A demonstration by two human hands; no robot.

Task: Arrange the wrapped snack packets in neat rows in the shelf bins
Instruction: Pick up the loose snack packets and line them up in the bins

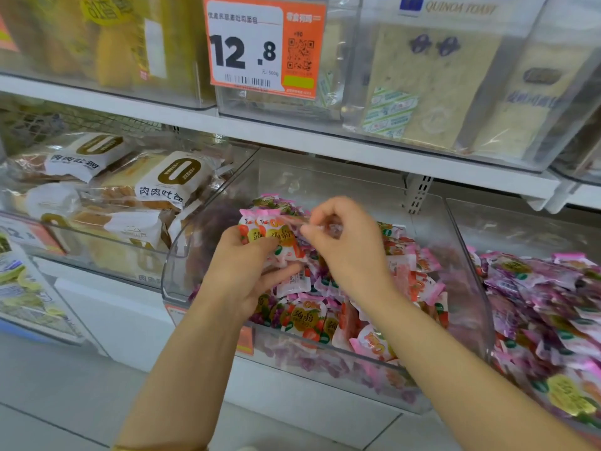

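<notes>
Head view: the left hand (247, 268) clamps its fingers round a small stack of snack packets (270, 234) above the middle bin (172, 255), full of loose ones. The right hand (348, 245) pinches a packet at the stack's top. Squaring the edges first should make the row sit straight.

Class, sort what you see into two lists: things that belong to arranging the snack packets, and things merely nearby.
Belongs to the job:
left hand, gripping pink packets
right hand, pinching a single packet
clear bin
loose packets inside it

Merely nearby:
bread packs
price tag
toast packs above
</notes>
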